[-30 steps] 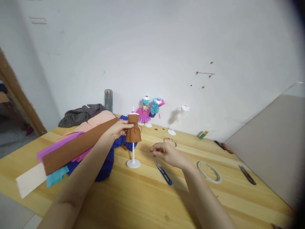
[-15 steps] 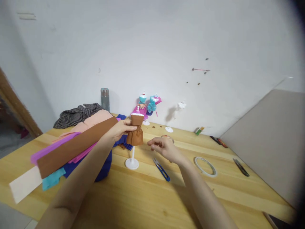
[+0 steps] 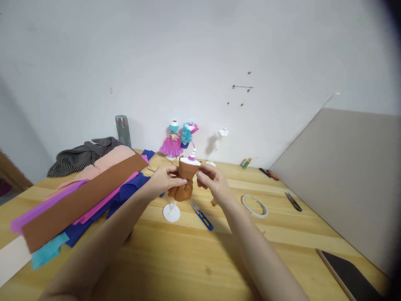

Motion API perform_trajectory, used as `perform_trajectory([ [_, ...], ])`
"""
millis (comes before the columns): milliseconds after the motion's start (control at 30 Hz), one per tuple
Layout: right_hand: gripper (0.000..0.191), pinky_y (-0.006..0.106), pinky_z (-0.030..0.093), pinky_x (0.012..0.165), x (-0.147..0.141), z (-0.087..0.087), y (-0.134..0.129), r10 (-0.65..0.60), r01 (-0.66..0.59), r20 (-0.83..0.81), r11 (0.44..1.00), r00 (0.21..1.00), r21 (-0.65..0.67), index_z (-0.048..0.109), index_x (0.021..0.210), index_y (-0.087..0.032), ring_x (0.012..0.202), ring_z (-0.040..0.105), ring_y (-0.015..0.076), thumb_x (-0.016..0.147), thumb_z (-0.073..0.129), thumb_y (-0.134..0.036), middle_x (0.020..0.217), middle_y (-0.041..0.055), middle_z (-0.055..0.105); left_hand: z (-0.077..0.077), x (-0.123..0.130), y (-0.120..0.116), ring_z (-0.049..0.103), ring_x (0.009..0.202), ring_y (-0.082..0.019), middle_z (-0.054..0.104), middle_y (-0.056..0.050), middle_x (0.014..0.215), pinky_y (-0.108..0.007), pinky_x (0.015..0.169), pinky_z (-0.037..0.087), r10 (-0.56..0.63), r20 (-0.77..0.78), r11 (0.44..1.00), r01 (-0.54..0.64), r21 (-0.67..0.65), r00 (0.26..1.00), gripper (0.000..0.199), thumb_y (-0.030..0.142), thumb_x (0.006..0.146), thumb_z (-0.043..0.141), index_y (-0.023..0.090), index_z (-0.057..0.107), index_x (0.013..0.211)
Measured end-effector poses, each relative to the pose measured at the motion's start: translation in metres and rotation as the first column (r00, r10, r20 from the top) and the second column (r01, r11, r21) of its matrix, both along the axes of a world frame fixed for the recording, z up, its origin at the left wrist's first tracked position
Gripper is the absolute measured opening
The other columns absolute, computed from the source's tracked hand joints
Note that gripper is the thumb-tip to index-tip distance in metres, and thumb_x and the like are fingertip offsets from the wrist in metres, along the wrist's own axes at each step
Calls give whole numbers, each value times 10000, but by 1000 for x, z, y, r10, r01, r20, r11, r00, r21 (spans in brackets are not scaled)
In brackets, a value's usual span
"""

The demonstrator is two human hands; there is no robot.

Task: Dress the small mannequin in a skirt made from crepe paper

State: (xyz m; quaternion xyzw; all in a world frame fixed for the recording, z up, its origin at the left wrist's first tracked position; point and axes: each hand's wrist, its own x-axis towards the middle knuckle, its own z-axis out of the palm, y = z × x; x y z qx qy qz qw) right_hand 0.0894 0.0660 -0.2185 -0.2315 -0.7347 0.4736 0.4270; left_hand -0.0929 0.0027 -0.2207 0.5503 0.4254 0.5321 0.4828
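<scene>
A small white dress form stands on a round white base (image 3: 171, 212), tilted a little to the right. It wears a brown strapless dress (image 3: 189, 170) with a gathered waist and a flared skirt. My left hand (image 3: 163, 180) grips the dress at its left side, thumb across the waist. At the upper right edge of the bodice is my right hand (image 3: 213, 179), its thumb and index finger pinched at the fabric. Blue thread snips (image 3: 202, 216) lie on the wooden table just right of the base.
Brown, pink, purple and blue fabric strips (image 3: 84, 192) cover the left side. Behind are a flask (image 3: 123, 130), dressed forms (image 3: 172, 144) and a bare white form (image 3: 223, 132). To the right lie a tape roll (image 3: 255, 206), dark scissors (image 3: 293, 202) and a dark flat device (image 3: 347, 271).
My right hand has moved up and left onto the bodice. The dress form now leans right, its top nearer the camera. The whole view has shifted to the right.
</scene>
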Motion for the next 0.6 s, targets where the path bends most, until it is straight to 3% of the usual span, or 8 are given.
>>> perform_trajectory([
  [167, 389, 236, 351, 445, 2, 4, -6, 19, -20, 38, 999, 999, 26, 674, 945, -152, 512, 470, 110, 770, 603, -492, 613, 4, 543, -3, 3, 1, 679, 839, -240, 731, -76, 839, -358, 812, 512, -5, -10, 1000, 5, 0, 1000, 324, 281, 587, 828, 133, 725, 857],
  [433, 435, 238, 336, 434, -1, 0, -1, -25, 22, -23, 995, 999, -94, 681, 1000, -163, 497, 476, 89, 742, 629, -509, 926, 98, 707, -1, -8, 3, 668, 893, -231, 751, -78, 929, -333, 845, 480, -5, 50, 999, 3, 37, 999, 295, 278, 683, 766, 144, 751, 945],
  [600, 366, 230, 335, 428, -5, -3, 0, -6, 13, 42, 986, 999, -166, 688, 893, -165, 484, 464, 87, 686, 674, -466, 772, 48, 689, -11, -8, 8, 670, 892, -249, 754, -102, 930, -345, 842, 473, -24, 149, 998, 32, -49, 989, 337, 315, 671, 777, 124, 756, 948],
])
